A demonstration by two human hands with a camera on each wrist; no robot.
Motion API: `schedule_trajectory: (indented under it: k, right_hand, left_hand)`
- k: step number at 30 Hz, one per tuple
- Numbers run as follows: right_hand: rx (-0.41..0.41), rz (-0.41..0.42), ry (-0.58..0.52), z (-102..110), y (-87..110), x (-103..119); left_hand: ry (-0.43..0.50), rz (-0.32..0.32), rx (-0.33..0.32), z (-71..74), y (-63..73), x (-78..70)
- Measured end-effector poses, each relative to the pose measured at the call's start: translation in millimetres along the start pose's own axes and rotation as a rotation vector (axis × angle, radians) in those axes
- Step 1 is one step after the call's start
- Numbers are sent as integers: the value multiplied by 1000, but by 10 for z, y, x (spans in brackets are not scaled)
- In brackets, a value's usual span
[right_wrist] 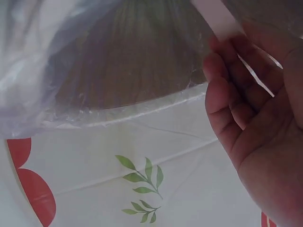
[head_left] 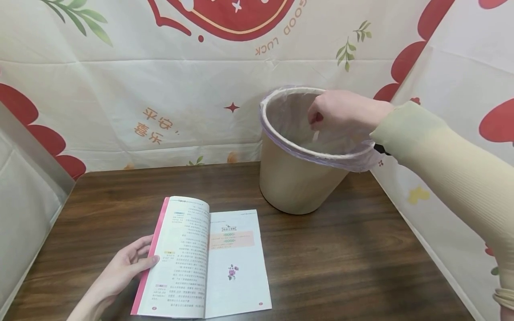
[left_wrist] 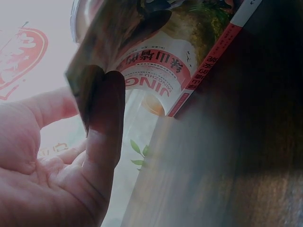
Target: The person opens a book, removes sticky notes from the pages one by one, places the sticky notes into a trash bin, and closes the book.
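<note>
An open book (head_left: 237, 294) with a pink-edged cover lies on the table. My left hand (head_left: 126, 265) pinches its left edge, thumb over the page and fingers beneath. In the left wrist view, the lifted cover (left_wrist: 156, 56) shows its printed outside, bent upward by my left hand (left_wrist: 71, 146). Over the mouth of a beige bin (head_left: 297, 187), my right hand (head_left: 341, 109) has its fingers curled downward. It pinches a narrow white strip (right_wrist: 218, 19) at the fingertips, seen in the right wrist view beside my right hand (right_wrist: 260, 113).
A thin translucent bag (head_left: 357, 162) lines the bin and folds over its rim. The bin stands at the back right of the dark wooden table (head_left: 341, 267). Printed cloth (head_left: 201, 89) with red and leaf patterns hangs behind and along the sides.
</note>
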State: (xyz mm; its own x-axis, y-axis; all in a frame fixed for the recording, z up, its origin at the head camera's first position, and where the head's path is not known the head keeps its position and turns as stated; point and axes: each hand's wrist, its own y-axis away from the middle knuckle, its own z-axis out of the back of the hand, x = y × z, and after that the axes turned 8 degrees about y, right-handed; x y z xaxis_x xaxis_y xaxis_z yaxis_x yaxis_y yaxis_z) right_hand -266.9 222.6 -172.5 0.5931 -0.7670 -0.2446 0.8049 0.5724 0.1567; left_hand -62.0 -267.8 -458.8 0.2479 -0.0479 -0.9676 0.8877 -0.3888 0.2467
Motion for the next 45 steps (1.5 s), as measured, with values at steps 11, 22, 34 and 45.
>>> schedule_trajectory:
  k: [11, 22, 34, 45]
  right_hand:
    - [-164, -153, -127, 152, 263, 97]
    - [-410, -181, -252, 152, 608, 451]
    - [-647, -121, -373, -130, 940, 946]
    - [-779, -30, -310, -513, 1067, 1325]
  left_hand:
    - [-17, 7, -12, 11, 6, -20]
    - [-24, 24, -28, 1, 7, -28]
    - [-33, 55, -38, -22, 24, -20]
    - [-50, 51, -73, -58, 26, -35]
